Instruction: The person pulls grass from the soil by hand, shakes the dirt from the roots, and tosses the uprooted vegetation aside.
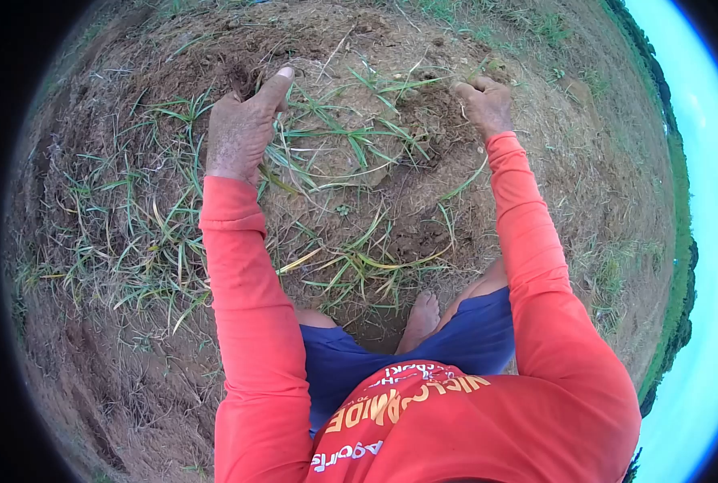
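Observation:
My left hand (247,130) is closed at the upper left, its thumb lying across toward the right and its other fingers curled down out of sight beside dark loose soil. Long green grass blades (359,145) spread from beside its palm across the ground between my hands. Over on the right, my right hand (486,105) is also closed, fingers bent in against the thumb. A thin blade reaches close to its fingertips, but what sits inside the grip is hidden. Crumbled brown soil (435,113) lies just left of that hand.
A grass tuft (367,262), partly yellowed, grows in front of my bare foot (422,320). More grass (145,233) covers the ground at the left. Bare sloping soil (584,177) stretches off to the right, toward a line of trees (681,314).

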Available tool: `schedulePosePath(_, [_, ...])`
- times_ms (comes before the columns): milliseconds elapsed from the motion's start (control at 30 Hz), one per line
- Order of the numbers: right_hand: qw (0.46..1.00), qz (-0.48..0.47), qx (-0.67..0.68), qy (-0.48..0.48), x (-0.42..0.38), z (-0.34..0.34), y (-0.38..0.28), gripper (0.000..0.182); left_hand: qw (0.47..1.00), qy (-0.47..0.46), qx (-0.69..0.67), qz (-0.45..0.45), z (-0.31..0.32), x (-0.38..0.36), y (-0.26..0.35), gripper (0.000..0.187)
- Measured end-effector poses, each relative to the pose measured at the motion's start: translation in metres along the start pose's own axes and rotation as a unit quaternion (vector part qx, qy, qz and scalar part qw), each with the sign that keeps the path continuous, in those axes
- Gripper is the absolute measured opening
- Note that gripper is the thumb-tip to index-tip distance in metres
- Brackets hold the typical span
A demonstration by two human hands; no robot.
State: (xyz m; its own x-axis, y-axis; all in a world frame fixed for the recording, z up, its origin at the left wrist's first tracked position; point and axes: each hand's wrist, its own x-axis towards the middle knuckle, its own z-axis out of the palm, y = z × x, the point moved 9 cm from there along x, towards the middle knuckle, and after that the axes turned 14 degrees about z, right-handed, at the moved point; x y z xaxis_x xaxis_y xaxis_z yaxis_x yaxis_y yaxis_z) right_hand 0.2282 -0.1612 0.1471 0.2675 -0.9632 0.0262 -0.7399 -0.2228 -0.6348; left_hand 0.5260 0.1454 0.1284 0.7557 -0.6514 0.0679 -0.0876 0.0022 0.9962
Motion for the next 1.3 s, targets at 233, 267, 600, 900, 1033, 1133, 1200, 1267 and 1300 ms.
schedulePosePath(233, [0.992,0.105,0.031,-0.057,-0.004,0.005,0.068,0.029,0.993,-0.100,0.058,0.018,0.047,-0.006,-0.005,0.052])
schedulePosePath(267, [0.990,0.094,-0.096,-0.053,-0.010,0.007,0.082,0.029,0.991,-0.120,0.055,0.008,0.056,-0.012,-0.009,0.051])
schedulePosePath(600, [0.905,0.097,0.351,-0.222,-0.064,0.032,0.011,0.024,0.906,-0.167,-0.286,-0.265,0.159,-0.069,-0.045,0.037])
schedulePosePath(900, [0.967,-0.180,-0.145,-0.109,-0.057,0.088,0.003,0.038,0.957,0.025,-0.257,-0.130,0.095,-0.016,-0.067,0.022])
schedulePosePath(1033, [0.920,-0.261,-0.282,-0.074,-0.029,0.110,0.008,0.045,0.979,0.027,-0.190,-0.065,0.076,-0.016,-0.026,0.026])
schedulePosePath(1133, [0.879,-0.074,-0.468,-0.057,-0.005,0.074,0.013,0.042,0.977,0.032,-0.200,-0.067,0.068,-0.024,-0.009,0.030])
schedulePosePath(1200, [0.885,-0.020,-0.464,-0.029,0.006,0.055,0.017,0.041,0.983,0.015,-0.161,-0.082,0.064,-0.023,-0.006,0.029])
schedulePosePath(1267, [0.941,-0.034,-0.337,0.000,0.014,0.048,0.026,0.040,0.990,-0.008,-0.104,-0.097,0.063,-0.022,-0.007,0.027])
schedulePosePath(1300, [0.950,-0.082,-0.301,-0.010,0.019,0.054,0.026,0.040,0.989,-0.010,-0.106,-0.100,0.065,-0.022,-0.009,0.027])
